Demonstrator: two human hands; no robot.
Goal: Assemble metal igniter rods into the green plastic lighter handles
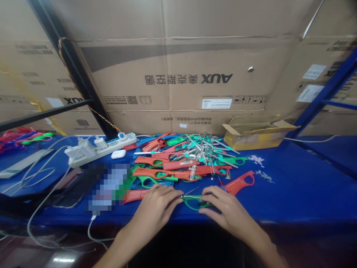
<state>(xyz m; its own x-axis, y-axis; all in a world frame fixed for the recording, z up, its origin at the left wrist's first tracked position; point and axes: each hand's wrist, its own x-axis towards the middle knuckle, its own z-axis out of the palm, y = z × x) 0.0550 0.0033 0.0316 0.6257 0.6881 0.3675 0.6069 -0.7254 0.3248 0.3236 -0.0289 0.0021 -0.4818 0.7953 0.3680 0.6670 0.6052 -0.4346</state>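
Near the front edge of the blue table lies a green lighter casing [192,203], with a thin wire by its upper side. My left hand [161,201] pinches a small dark metallic part at the casing's left end. Fingers of my right hand [220,204] are closed around the casing's right end, where a black piece shows. Just beyond my hands is a pile of orange casings [178,173], green ones and blue ones. Metal tubes with teal ends [205,147] are heaped at the back of the pile. An orange casing [241,183] rests beyond my right hand.
An open cardboard box [253,139] stands at the back right, near small pink pieces [256,160]. At the left are a power strip [106,149], a white earphone case [118,154], phones and loose cables. Large cartons [181,56] stand behind the table.
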